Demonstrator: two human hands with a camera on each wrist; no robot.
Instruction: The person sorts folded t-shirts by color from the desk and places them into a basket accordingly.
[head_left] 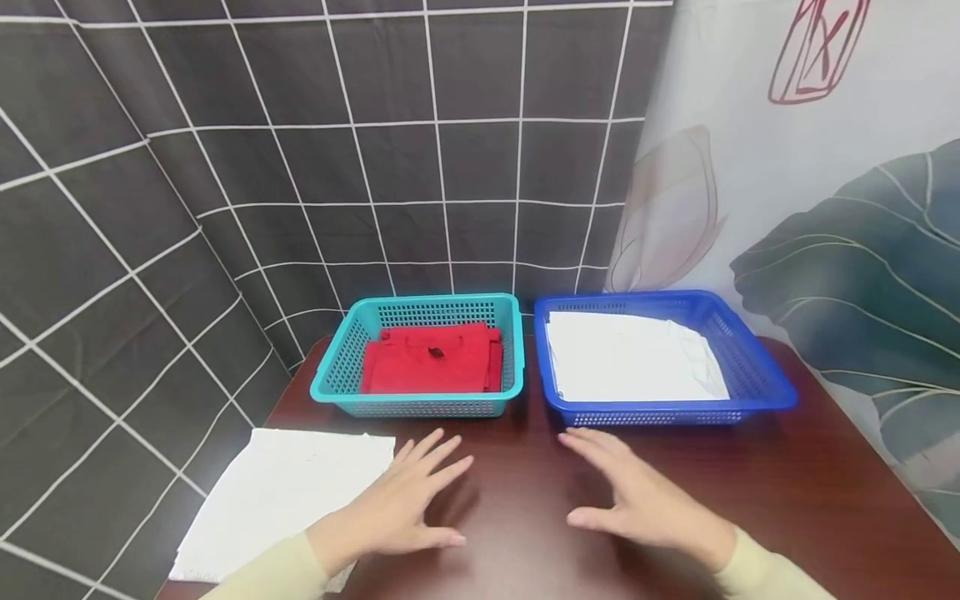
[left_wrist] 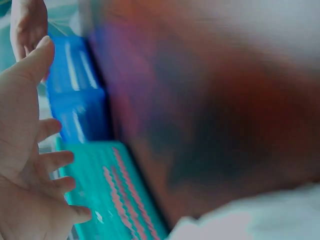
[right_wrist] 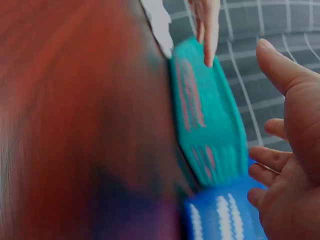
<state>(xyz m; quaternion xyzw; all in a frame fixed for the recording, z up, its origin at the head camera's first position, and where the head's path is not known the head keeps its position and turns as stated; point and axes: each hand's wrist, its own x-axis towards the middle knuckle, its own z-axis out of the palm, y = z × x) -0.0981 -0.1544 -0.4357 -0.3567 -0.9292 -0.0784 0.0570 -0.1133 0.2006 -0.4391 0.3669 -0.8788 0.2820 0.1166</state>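
Note:
My left hand is spread above the table, its fingers apart and nothing in its grasp. Just left of it lies a white cloth, partly hidden by the hand and sleeve. Across from it, my right hand hovers with thumb and fingers extended, also holding nothing, in front of the blue basket. Folded white fabric fills much of that basket. A teal basket beside it contains folded red fabric with a small dark mark on top. Both palms show in the wrist views.
The dark reddish-brown table carries both baskets near its back edge, with a narrow gap between them. Behind stands a dark grid-patterned curtain. A pale curtain with leaf prints hangs at the right.

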